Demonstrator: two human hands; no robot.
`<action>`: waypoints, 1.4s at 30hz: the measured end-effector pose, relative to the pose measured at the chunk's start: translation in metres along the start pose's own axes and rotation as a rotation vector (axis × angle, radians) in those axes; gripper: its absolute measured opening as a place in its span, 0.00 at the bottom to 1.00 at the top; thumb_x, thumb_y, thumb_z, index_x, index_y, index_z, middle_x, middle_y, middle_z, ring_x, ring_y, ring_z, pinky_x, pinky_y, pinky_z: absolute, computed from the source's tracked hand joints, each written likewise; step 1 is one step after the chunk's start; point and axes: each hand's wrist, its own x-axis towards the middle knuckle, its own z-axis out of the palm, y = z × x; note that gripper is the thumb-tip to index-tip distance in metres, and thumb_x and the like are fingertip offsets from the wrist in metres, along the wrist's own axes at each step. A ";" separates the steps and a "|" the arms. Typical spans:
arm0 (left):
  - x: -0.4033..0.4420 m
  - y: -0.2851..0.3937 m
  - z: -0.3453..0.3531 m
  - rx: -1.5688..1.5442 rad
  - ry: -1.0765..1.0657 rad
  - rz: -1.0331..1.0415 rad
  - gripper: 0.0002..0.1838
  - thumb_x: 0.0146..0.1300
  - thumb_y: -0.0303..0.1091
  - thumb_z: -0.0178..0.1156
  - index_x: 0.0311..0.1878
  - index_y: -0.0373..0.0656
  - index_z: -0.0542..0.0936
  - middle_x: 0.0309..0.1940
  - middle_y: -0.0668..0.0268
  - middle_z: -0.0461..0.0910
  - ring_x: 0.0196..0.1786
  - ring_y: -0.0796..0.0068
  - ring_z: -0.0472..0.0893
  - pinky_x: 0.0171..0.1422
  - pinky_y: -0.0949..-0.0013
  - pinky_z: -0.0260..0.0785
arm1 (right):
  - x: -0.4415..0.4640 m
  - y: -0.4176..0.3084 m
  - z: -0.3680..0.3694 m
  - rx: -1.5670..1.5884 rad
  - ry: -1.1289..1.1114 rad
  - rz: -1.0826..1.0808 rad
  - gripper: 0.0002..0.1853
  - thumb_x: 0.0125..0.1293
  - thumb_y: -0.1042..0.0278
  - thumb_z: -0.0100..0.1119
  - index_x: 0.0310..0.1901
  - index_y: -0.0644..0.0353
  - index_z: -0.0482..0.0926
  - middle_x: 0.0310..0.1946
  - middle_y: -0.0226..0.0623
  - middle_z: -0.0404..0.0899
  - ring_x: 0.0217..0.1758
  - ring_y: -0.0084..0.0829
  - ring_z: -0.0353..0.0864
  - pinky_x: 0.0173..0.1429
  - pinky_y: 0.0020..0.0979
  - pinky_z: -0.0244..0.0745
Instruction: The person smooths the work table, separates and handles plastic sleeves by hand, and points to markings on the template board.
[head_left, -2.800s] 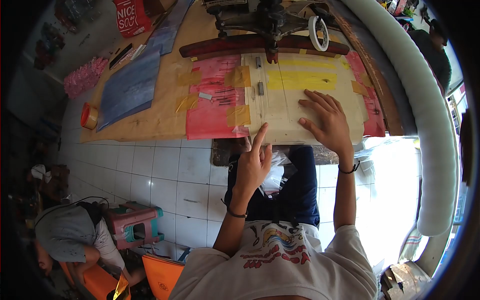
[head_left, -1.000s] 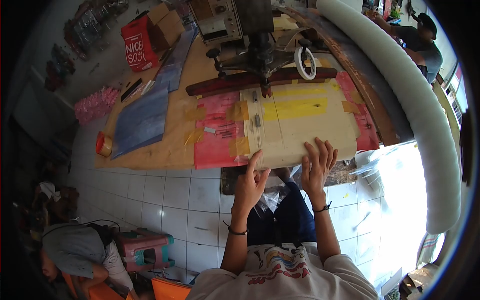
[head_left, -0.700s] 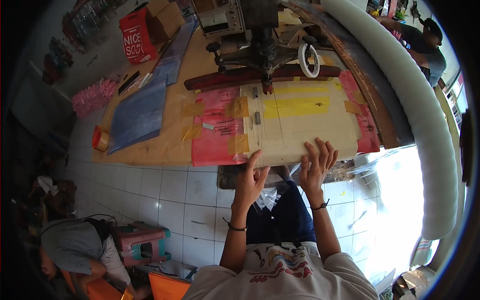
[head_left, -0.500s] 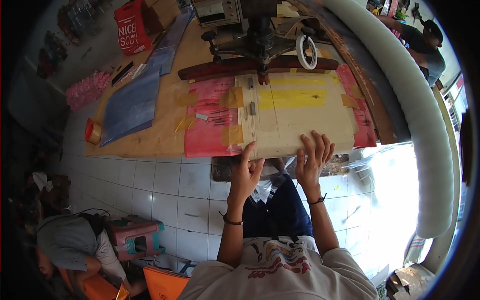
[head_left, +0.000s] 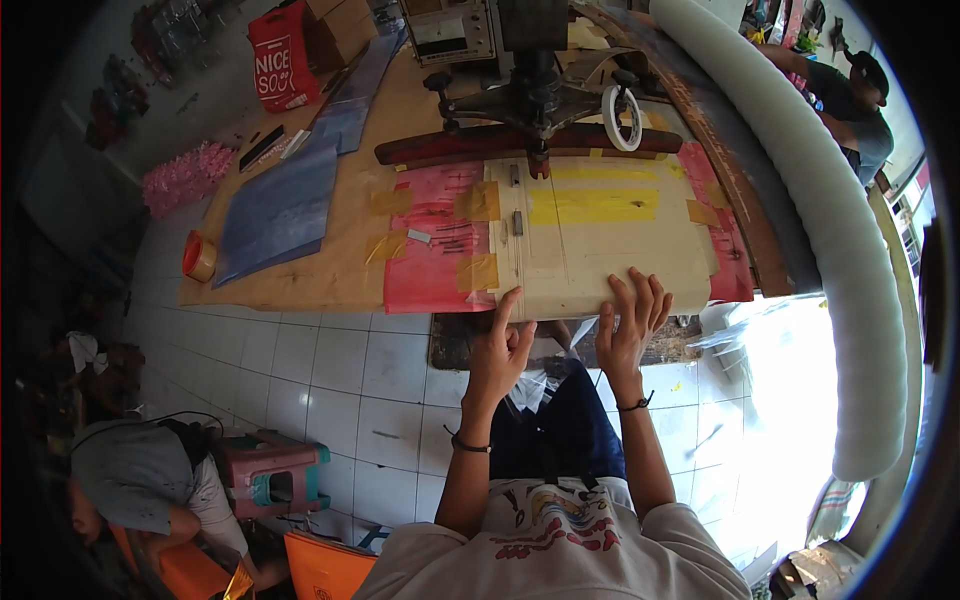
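My left hand (head_left: 497,358) rests at the front edge of a beige board (head_left: 600,252), index finger stretched onto it and thumb apart. Spread fingers of my right hand (head_left: 631,325) lie flat on the same edge, further right. Neither hand shows anything held. Yellow tape (head_left: 595,206) and two small metal pieces are on the board. Red sheeting (head_left: 430,275), held by brown tape, flanks it on the left, with more red at the right. Behind the board, a dark red bar (head_left: 455,147) hangs from a machine's black branching arm (head_left: 541,103).
Blue sheets (head_left: 275,215) and a tape roll (head_left: 199,257) lie on the table's left. A white ring (head_left: 621,118) hangs on the machine. A long white padded roll (head_left: 825,200) borders the right. One person (head_left: 150,470) bends low at left; another (head_left: 855,110) is far right.
The table and machine have shifted slightly right in view as the camera turned. Both hands stay at the board's front edge, with their fingers posed much the same.
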 end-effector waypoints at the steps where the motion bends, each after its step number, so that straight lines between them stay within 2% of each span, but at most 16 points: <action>1: 0.000 0.001 -0.001 0.006 -0.008 -0.017 0.33 0.73 0.33 0.63 0.79 0.53 0.64 0.13 0.64 0.62 0.15 0.71 0.64 0.25 0.65 0.62 | 0.001 -0.001 -0.001 0.002 -0.006 0.002 0.18 0.75 0.60 0.53 0.62 0.52 0.80 0.70 0.43 0.71 0.80 0.51 0.58 0.84 0.58 0.36; 10: 0.000 0.002 -0.005 0.008 -0.038 -0.034 0.33 0.74 0.33 0.62 0.79 0.53 0.63 0.13 0.64 0.61 0.15 0.69 0.63 0.25 0.64 0.62 | -0.002 0.001 0.002 -0.007 0.014 -0.001 0.19 0.73 0.59 0.55 0.62 0.50 0.81 0.69 0.42 0.71 0.79 0.51 0.59 0.84 0.58 0.37; 16: 0.000 0.008 -0.012 0.019 -0.075 -0.031 0.34 0.73 0.31 0.63 0.79 0.53 0.63 0.15 0.65 0.59 0.17 0.72 0.61 0.26 0.65 0.62 | -0.002 0.001 0.005 -0.002 0.038 -0.002 0.19 0.73 0.59 0.56 0.62 0.49 0.81 0.69 0.41 0.71 0.79 0.49 0.58 0.84 0.58 0.36; 22: 0.000 0.003 -0.002 -0.011 0.012 0.039 0.33 0.73 0.30 0.63 0.78 0.52 0.63 0.15 0.64 0.60 0.16 0.73 0.62 0.26 0.66 0.62 | -0.001 0.005 0.008 0.038 0.055 -0.002 0.17 0.72 0.60 0.56 0.60 0.49 0.82 0.68 0.40 0.73 0.78 0.49 0.59 0.84 0.57 0.36; 25: 0.000 0.005 0.002 -0.024 0.036 0.007 0.32 0.73 0.31 0.62 0.77 0.51 0.64 0.14 0.63 0.62 0.16 0.72 0.63 0.25 0.66 0.62 | 0.004 -0.004 0.003 0.088 0.100 0.024 0.15 0.72 0.64 0.56 0.58 0.50 0.83 0.63 0.37 0.77 0.75 0.45 0.65 0.84 0.56 0.37; 31: 0.006 0.031 -0.019 0.052 -0.050 -0.030 0.27 0.74 0.34 0.62 0.74 0.50 0.67 0.12 0.62 0.63 0.14 0.68 0.64 0.25 0.64 0.62 | 0.057 -0.027 -0.025 0.275 0.065 0.043 0.11 0.73 0.70 0.56 0.53 0.55 0.83 0.53 0.35 0.82 0.64 0.38 0.77 0.81 0.52 0.46; 32: 0.006 0.032 -0.021 0.049 -0.055 -0.031 0.27 0.74 0.34 0.62 0.74 0.50 0.68 0.12 0.62 0.63 0.14 0.68 0.64 0.25 0.63 0.62 | 0.076 -0.028 -0.025 0.320 -0.034 0.022 0.12 0.73 0.68 0.58 0.55 0.57 0.82 0.57 0.39 0.81 0.65 0.42 0.77 0.80 0.51 0.51; 35: 0.006 0.031 -0.023 0.050 -0.061 -0.027 0.27 0.75 0.35 0.62 0.73 0.50 0.68 0.12 0.61 0.64 0.13 0.68 0.64 0.25 0.63 0.61 | 0.123 -0.020 0.003 0.379 -0.326 0.012 0.17 0.74 0.65 0.57 0.61 0.59 0.79 0.64 0.44 0.78 0.70 0.48 0.74 0.79 0.53 0.55; 38: 0.008 0.028 -0.023 0.058 -0.042 -0.011 0.25 0.75 0.35 0.62 0.72 0.50 0.71 0.12 0.61 0.63 0.13 0.69 0.63 0.25 0.63 0.61 | 0.153 -0.012 0.039 0.243 -0.428 -0.135 0.24 0.78 0.56 0.51 0.69 0.59 0.73 0.73 0.48 0.70 0.77 0.50 0.66 0.81 0.55 0.53; 42: 0.011 0.017 -0.022 0.003 -0.025 -0.011 0.20 0.76 0.36 0.61 0.69 0.49 0.75 0.12 0.63 0.60 0.15 0.73 0.60 0.25 0.65 0.58 | 0.150 -0.013 0.059 0.009 -0.544 -0.294 0.30 0.81 0.46 0.41 0.76 0.53 0.68 0.78 0.46 0.63 0.83 0.49 0.58 0.85 0.53 0.47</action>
